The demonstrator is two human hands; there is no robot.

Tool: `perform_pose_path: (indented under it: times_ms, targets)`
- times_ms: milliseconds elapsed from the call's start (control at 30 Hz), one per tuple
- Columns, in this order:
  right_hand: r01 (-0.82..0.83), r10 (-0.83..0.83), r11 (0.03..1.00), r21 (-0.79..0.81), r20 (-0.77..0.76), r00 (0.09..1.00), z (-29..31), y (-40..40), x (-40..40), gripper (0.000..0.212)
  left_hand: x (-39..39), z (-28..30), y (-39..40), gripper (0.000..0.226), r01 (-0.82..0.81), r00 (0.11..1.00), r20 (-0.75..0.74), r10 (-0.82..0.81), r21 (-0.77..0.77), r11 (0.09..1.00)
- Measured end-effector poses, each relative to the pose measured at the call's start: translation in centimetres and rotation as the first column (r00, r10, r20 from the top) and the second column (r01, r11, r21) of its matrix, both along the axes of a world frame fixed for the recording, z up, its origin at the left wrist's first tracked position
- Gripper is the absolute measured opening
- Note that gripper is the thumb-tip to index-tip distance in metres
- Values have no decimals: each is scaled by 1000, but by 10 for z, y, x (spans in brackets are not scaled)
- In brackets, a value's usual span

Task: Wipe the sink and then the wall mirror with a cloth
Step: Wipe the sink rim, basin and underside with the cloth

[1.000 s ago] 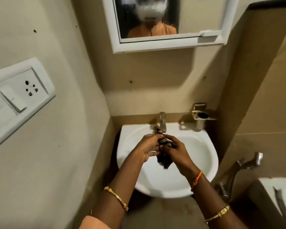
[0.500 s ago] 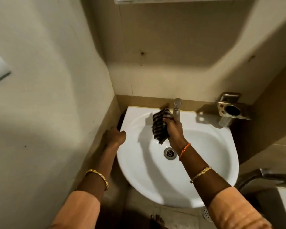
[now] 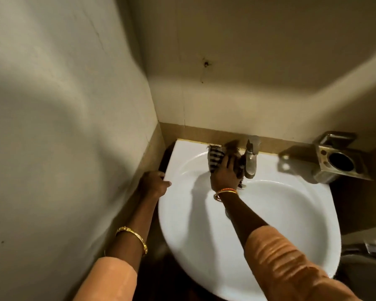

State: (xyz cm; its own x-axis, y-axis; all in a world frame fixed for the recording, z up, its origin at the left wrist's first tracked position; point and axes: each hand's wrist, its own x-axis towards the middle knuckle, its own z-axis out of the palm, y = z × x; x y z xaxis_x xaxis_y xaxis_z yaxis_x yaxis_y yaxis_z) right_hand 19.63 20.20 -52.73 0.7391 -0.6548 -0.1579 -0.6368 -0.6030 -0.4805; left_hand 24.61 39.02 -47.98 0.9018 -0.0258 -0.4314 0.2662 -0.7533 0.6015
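Observation:
A white round sink (image 3: 291, 213) is mounted in the corner below me. My right hand (image 3: 225, 172) presses a dark striped cloth (image 3: 215, 158) against the sink's back rim, just left of the metal tap (image 3: 251, 164). The cloth is blurred with motion. My left hand (image 3: 154, 184) grips the sink's left edge next to the side wall. The wall mirror is out of view above the frame.
A metal wall holder (image 3: 339, 162) with a round opening sticks out to the right of the tap. The beige side wall (image 3: 63, 127) stands close on the left. Part of a grey fixture (image 3: 369, 266) shows at the lower right.
A second ago both hands held the cloth over the basin. Since then my left hand went to the sink's left edge and my right hand carried the cloth up to the back rim; my view dropped below the mirror.

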Motion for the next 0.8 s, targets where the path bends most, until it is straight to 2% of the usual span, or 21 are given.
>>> perform_pose_path:
  times_ms: [67,167,300,367,433,500,567,633,667,700,800]
  targets:
    - [38,-37,999,-6,48,998,-5,5,1,57,0,-6,1,43,-40,999,18,40,-34,999]
    - [91,-89,996,-19,61,994,-5,19,13,56,1,-13,2,41,-56,997,48,58,-28,998]
    - [-230,239,963,-138,55,970,-9,51,34,61,7,-14,1,40,-80,996,34,81,-31,996]
    - [-274,283,948,-162,32,959,-12,40,33,59,8,-12,2,39,-88,996,16,88,-28,996]
    - [-124,134,972,-198,40,990,-10,16,25,56,10,-10,2,39,-95,995,-3,95,-41,995]
    - [24,-29,994,-106,-43,999,-7,-3,22,54,11,-9,4,40,-98,995,-25,97,-55,994]
    - [113,-119,991,-77,-75,990,-5,-3,29,58,13,-11,7,42,-96,994,-54,92,-92,991]
    - [123,-124,991,-55,-6,992,-1,13,41,58,17,-15,10,43,-77,995,-77,67,-134,988]
    - [83,-81,994,-74,31,996,-2,23,46,59,19,-15,12,43,-62,995,-87,50,-140,988]
    - [-27,30,996,-83,39,999,-3,35,49,60,21,-16,13,44,-49,995,-96,36,-137,989]
    - [-327,331,929,-176,-5,944,1,52,58,56,22,-14,12,43,-41,996,-86,31,-117,992]
